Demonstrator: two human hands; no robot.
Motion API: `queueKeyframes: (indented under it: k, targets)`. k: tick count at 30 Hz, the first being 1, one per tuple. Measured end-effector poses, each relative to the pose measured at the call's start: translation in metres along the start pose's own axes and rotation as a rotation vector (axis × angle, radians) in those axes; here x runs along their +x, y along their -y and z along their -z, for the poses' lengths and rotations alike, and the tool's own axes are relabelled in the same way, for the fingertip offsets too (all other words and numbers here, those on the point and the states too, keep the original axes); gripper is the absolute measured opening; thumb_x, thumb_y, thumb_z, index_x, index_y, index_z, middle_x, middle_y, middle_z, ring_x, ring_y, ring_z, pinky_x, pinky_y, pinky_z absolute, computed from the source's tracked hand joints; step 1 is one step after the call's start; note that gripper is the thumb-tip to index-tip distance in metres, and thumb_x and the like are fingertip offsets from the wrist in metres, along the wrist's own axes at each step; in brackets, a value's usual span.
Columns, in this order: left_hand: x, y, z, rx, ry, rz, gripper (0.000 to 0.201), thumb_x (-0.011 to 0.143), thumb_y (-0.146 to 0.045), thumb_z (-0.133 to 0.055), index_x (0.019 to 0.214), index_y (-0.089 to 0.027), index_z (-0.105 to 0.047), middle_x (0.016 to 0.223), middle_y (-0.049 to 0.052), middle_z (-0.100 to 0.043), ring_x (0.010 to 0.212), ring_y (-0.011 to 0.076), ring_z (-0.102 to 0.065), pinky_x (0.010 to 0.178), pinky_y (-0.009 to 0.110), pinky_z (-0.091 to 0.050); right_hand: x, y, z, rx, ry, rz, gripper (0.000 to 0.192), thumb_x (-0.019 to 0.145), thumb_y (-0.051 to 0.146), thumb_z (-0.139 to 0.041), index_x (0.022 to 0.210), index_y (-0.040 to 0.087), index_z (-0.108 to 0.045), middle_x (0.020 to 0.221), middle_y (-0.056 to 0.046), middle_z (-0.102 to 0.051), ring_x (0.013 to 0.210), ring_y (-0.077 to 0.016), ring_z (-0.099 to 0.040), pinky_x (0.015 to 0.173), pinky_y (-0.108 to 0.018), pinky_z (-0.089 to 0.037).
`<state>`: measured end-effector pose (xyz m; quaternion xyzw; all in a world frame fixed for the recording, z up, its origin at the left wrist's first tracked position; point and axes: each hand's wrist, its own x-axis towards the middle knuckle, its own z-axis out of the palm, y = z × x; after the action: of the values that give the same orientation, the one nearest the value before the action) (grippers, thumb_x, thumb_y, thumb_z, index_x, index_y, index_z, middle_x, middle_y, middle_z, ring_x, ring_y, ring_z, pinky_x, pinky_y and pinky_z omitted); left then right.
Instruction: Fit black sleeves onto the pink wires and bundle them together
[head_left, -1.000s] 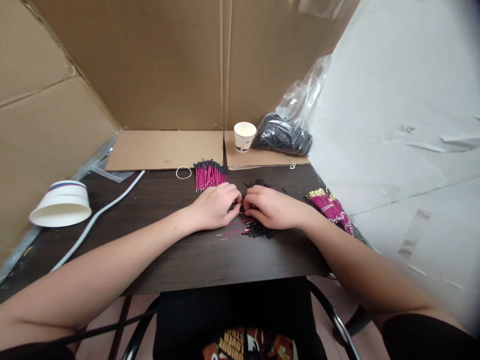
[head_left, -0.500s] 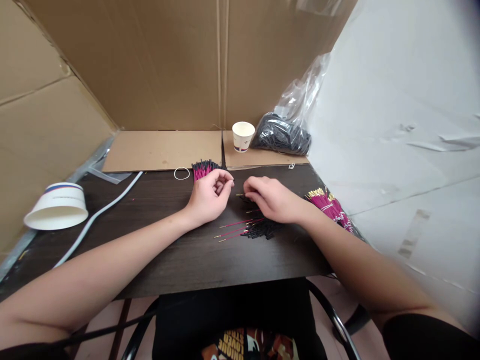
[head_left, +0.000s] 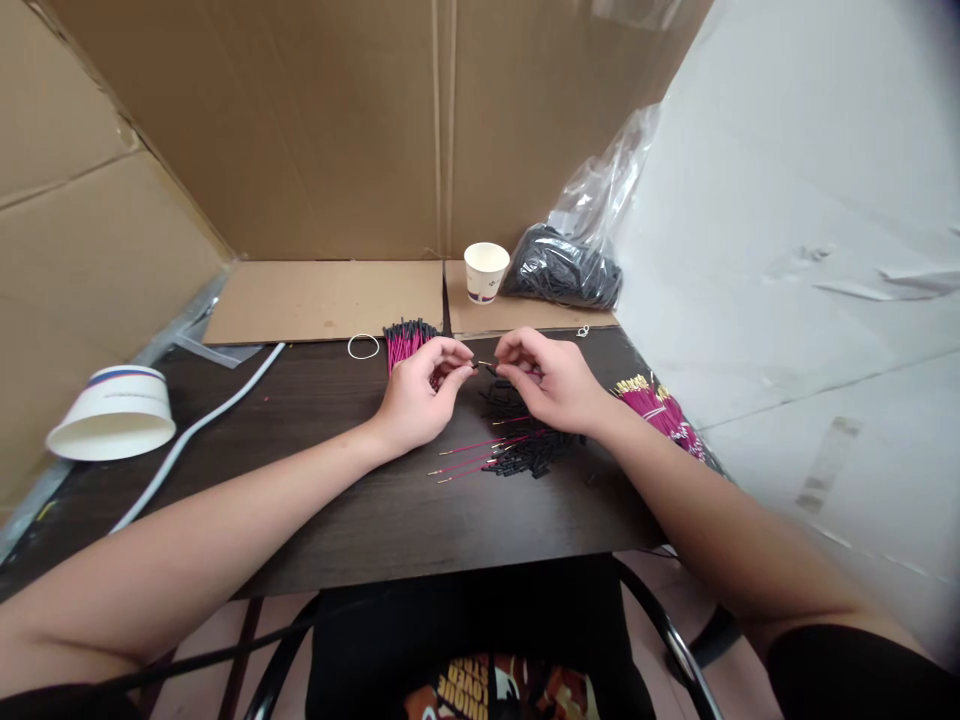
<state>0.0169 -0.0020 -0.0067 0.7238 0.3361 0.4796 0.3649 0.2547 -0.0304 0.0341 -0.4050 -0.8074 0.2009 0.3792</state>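
My left hand [head_left: 426, 392] pinches a small black piece of tubing [head_left: 474, 367] between thumb and forefinger. Opposite it, my right hand [head_left: 553, 382] is closed on a thin wire whose metal tip [head_left: 486, 363] points at the tubing; whether the two touch I cannot tell. Most of that wire is hidden by the fingers. Below my right hand lies a loose pile of short black tubes [head_left: 529, 455], with several pink wires [head_left: 465, 463] ending in gold tips beside it. A bundle of pink wires with black ends [head_left: 406, 338] stands behind my left hand.
A bundle of pink wires with gold ends [head_left: 656, 408] lies beyond my right wrist. At the back are a paper cup [head_left: 486, 272] and a clear bag of black tubing [head_left: 570, 268]. Another cup [head_left: 112, 410] lies tipped at left, near a white cable [head_left: 202, 430] and a rubber band [head_left: 364, 346].
My right hand has risen from the pile and moved away from me, bringing a wire tip up to the tubing in my left hand. The left hand has barely shifted.
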Motion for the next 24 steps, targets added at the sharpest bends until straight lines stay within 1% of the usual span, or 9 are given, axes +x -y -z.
queueKeyframes:
  k: [4, 7, 12, 15, 19, 24]
  targets:
    - [0.000, -0.001, 0.000, 0.015, -0.003, -0.011, 0.015, 0.103, -0.026, -0.074, 0.115, -0.019, -0.070, 0.102, 0.008, -0.080, 0.094, 0.0208, -0.079, 0.083, 0.035, -0.064, 0.001, 0.002, 0.001, -0.016, 0.031, -0.016, 0.007, 0.107, 0.020, -0.061, 0.112, 0.023, -0.059, 0.092, -0.001, -0.071, 0.073, -0.0151, -0.059, 0.070, -0.031, -0.048]
    - [0.000, -0.002, 0.000, 0.042, 0.003, -0.017, 0.014, 0.103, -0.026, -0.074, 0.115, -0.019, -0.071, 0.102, 0.008, -0.080, 0.093, 0.0209, -0.079, 0.081, 0.034, -0.064, 0.001, 0.002, 0.001, -0.009, 0.045, -0.009, 0.007, 0.106, 0.019, -0.060, 0.110, 0.024, -0.058, 0.091, -0.001, -0.070, 0.074, -0.0154, -0.060, 0.071, -0.031, -0.049]
    - [-0.001, -0.005, 0.001, 0.111, 0.035, -0.049, 0.014, 0.105, -0.026, -0.071, 0.117, -0.020, -0.071, 0.101, 0.007, -0.081, 0.089, 0.0192, -0.078, 0.073, 0.031, -0.060, 0.001, 0.001, 0.004, -0.050, 0.094, -0.009, 0.008, 0.106, 0.018, -0.058, 0.111, 0.024, -0.057, 0.098, -0.004, -0.073, 0.081, -0.0179, -0.064, 0.076, -0.033, -0.050]
    - [-0.002, -0.007, 0.002, 0.163, 0.073, -0.069, 0.015, 0.105, -0.024, -0.070, 0.119, -0.020, -0.070, 0.099, 0.006, -0.082, 0.082, 0.0172, -0.076, 0.070, 0.030, -0.058, 0.001, 0.000, 0.006, -0.081, 0.100, 0.017, 0.008, 0.106, 0.018, -0.058, 0.111, 0.024, -0.057, 0.100, -0.004, -0.074, 0.085, -0.0192, -0.067, 0.079, -0.034, -0.052]
    - [-0.003, -0.009, 0.003, 0.221, 0.124, -0.101, 0.017, 0.103, -0.017, -0.068, 0.120, -0.020, -0.068, 0.099, 0.005, -0.082, 0.082, 0.0163, -0.076, 0.076, 0.031, -0.060, 0.000, 0.002, 0.008, -0.130, 0.109, 0.052, 0.009, 0.105, 0.016, -0.058, 0.111, 0.024, -0.058, 0.102, -0.005, -0.074, 0.089, -0.0201, -0.068, 0.082, -0.034, -0.052]
    - [-0.005, -0.010, 0.004, 0.243, 0.148, -0.129, 0.018, 0.103, -0.017, -0.068, 0.120, -0.020, -0.067, 0.099, 0.005, -0.082, 0.083, 0.0169, -0.077, 0.078, 0.032, -0.061, -0.001, 0.005, 0.006, -0.118, 0.136, 0.063, 0.011, 0.104, 0.014, -0.059, 0.110, 0.023, -0.058, 0.099, -0.004, -0.073, 0.085, -0.0185, -0.067, 0.078, -0.032, -0.050]
